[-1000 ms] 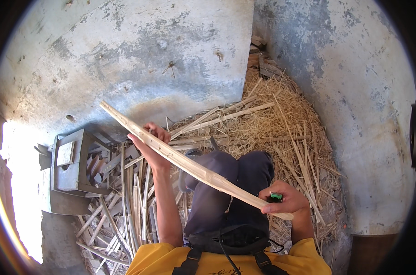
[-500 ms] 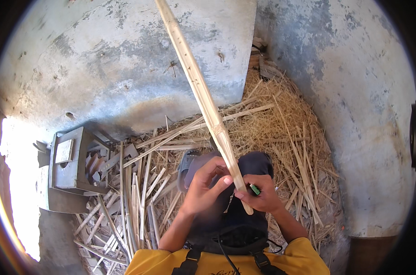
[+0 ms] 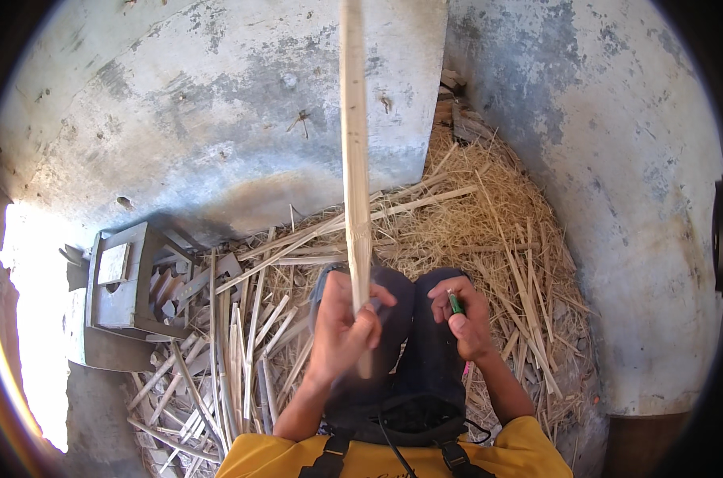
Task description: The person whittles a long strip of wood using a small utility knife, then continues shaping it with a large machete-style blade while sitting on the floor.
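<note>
A long, pale bamboo strip (image 3: 353,143) rises nearly upright in front of me, running past the top of the picture. My left hand (image 3: 336,331) is closed on it near its lower end, the thumb crossing it; that end is slightly blurred. To the right and apart from the strip, my right hand (image 3: 471,328) is closed round a small green object (image 3: 455,303). Most of this object is hidden in the fingers, so its kind cannot be made out. Both hands are above my dark-clad knees.
Split strips (image 3: 254,319) lie heaped at the left, and straw-like shavings (image 3: 457,215) cover the floor ahead and right. A grey box (image 3: 122,287) with an open side stands at the left. Weathered walls (image 3: 242,95) close in ahead and at the right (image 3: 609,159).
The strip has swung from a leftward lean to nearly upright, and its lower end has moved left with my left hand. My right hand has come off the strip, keeping the green object.
</note>
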A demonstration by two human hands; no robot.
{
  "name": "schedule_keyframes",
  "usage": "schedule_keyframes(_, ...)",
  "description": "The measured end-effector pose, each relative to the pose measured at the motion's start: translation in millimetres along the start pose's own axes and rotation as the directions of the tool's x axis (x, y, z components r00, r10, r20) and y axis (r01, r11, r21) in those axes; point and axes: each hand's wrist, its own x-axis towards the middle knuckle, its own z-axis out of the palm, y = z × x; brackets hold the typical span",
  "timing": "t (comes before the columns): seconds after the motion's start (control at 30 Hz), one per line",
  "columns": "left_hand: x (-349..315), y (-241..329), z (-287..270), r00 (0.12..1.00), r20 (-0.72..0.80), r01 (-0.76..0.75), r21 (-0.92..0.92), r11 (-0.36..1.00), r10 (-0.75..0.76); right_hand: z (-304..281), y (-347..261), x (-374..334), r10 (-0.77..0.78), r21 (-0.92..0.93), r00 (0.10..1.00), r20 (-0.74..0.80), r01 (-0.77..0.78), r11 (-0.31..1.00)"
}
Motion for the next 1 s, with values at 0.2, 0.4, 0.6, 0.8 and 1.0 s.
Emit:
schedule_keyframes(0.2, -9, -8, 4, 0.991, -0.102, -0.053, 0.298, 0.953, 0.087, -5, -26, 14, -0.121, -0.337, 0.99, -0.076, 0.089, 0.937)
schedule_keyframes(0.4, -16, 10, 16, 1.0, 0.001, -0.003, 0.465, 0.885, 0.003, -1, -46, 29, -0.269, -0.464, 0.962, -0.038, 0.221, 0.858)
schedule_keyframes(0.6, -19, 7, 15, 1.0, -0.018, 0.027, 0.503, 0.864, -0.021, 2, -50, 35, -0.386, -0.583, 0.919, 0.076, 0.355, 0.73)
schedule_keyframes(0.8, -22, 14, 19, 1.0, -0.019, 0.016, 0.521, 0.854, -0.008, 5, -44, 35, -0.442, -0.631, 0.89, 0.114, 0.408, 0.66)
schedule_keyframes(1.0, -26, 12, 19, 0.999, -0.03, 0.028, 0.578, 0.816, -0.013, 9, -47, 35, -0.464, -0.654, 0.882, 0.085, 0.401, 0.642)
